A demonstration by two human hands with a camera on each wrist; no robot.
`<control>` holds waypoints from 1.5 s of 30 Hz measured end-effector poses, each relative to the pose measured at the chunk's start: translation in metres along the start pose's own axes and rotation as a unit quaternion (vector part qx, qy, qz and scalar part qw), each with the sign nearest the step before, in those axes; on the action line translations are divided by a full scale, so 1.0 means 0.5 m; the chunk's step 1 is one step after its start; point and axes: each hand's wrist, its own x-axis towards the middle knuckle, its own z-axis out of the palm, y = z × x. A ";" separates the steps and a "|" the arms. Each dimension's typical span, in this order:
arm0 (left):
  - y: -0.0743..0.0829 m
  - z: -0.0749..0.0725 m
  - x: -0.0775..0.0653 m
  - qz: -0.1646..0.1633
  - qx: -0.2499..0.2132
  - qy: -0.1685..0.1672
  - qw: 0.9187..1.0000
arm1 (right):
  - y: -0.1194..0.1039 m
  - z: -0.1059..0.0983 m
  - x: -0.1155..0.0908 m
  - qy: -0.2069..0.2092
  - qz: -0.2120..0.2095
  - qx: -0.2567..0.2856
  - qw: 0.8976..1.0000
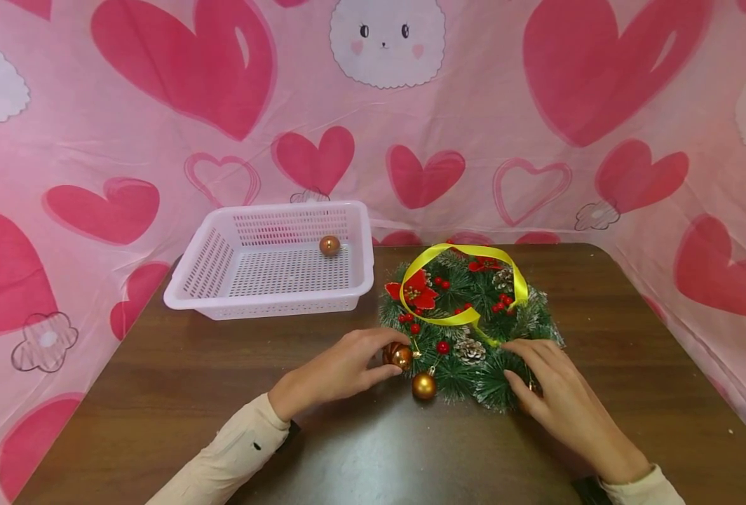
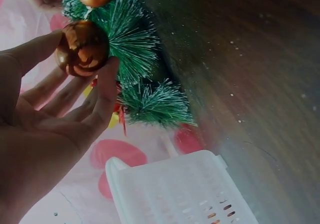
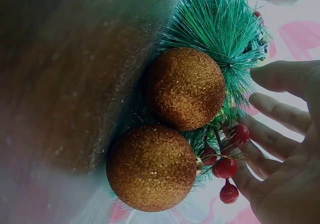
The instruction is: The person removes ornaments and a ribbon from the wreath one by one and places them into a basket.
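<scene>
A green Christmas wreath [image 1: 455, 375] with frosted needles, red flowers, berries and pine cones lies on the table. At its left front edge my left hand [image 1: 338, 366] holds a shiny copper Christmas ball [image 2: 84, 49] between thumb and fingertips. A matte gold ball [image 1: 423, 386] sits beside it at the front of the wreath. My right hand [image 1: 556, 396] lies at the wreath's right front edge, fingers spread and fairly straight. Below it in the right wrist view are two glittery brown balls [image 3: 152, 169] and red berries [image 3: 225, 167]; no ball is in its fingers.
A white perforated plastic basket [image 1: 272, 311] stands at the back left, with one copper ball [image 1: 329, 245] inside. A loop of yellow ribbon [image 1: 449, 319] lies over the wreath. Behind the brown wooden table [image 1: 360, 456] hangs a pink cloth [image 1: 461, 105] with hearts.
</scene>
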 end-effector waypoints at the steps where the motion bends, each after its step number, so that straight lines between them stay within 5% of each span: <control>1: 0.002 0.000 0.000 0.001 0.002 -0.005 1.000 | 0.000 0.000 0.000 0.000 0.000 0.000 1.000; 7: 0.009 -0.005 -0.002 0.015 0.019 -0.005 1.000 | 0.002 0.000 0.001 0.004 -0.004 0.003 1.000; 20: 0.016 -0.055 -0.008 0.038 0.012 0.066 0.997 | 0.002 -0.001 0.001 0.002 -0.005 0.002 1.000; 29: 0.016 -0.085 -0.015 0.027 0.035 0.105 0.993 | 0.003 0.000 0.001 0.005 -0.011 0.006 1.000; 45: -0.003 -0.137 -0.025 0.015 0.010 0.170 0.985 | 0.003 -0.001 0.001 0.003 -0.006 0.009 1.000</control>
